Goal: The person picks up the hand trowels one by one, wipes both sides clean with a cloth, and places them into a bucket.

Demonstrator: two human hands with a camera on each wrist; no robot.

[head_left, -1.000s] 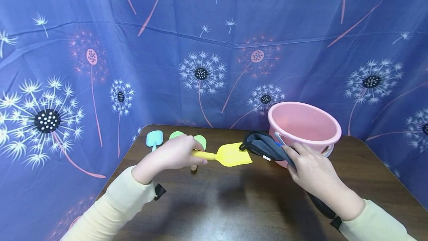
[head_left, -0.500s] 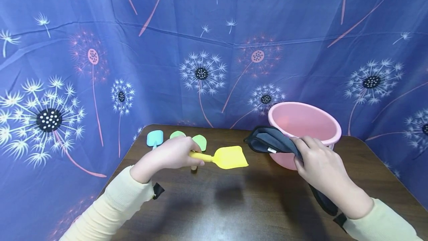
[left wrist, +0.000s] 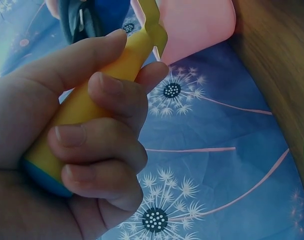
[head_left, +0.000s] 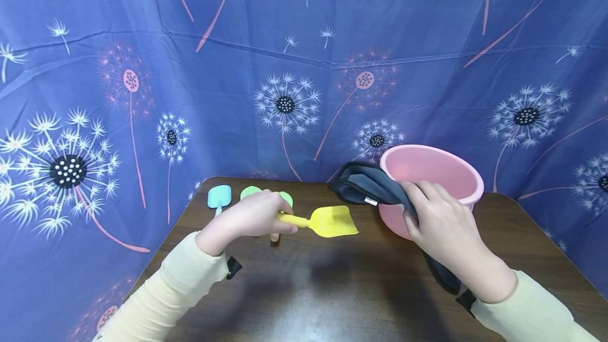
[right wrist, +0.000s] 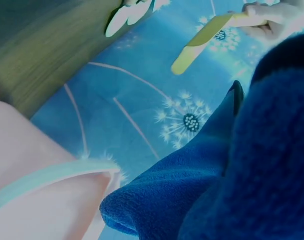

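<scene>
In the head view, my left hand [head_left: 258,215] grips a yellow toy shovel [head_left: 333,221] by its handle, the blade pointing right above the brown table. The left wrist view shows fingers and thumb curled round that handle, which has a blue end [left wrist: 44,177]. On the right, my right hand [head_left: 442,220] holds a dark grey-blue cloth [head_left: 375,182] with black edging and a small white tag. One end of the cloth spreads left of the hand, and another hangs below the wrist. Its fuzzy blue side [right wrist: 166,192] fills much of the right wrist view, hiding the right hand.
A pink bucket [head_left: 393,220] stands at the table's back right, partly behind the cloth and right hand. At the back left lie a light-blue shovel [head_left: 219,196] and green rounded pieces [head_left: 249,191], partly hidden by the left hand. A blue dandelion-print curtain [head_left: 228,120] hangs behind the table [head_left: 309,305].
The cloth has lifted away from the shovel blade and spread wider. My right hand went slightly right, then came back left. The shovel dipped left and returned right, still in my left hand.
</scene>
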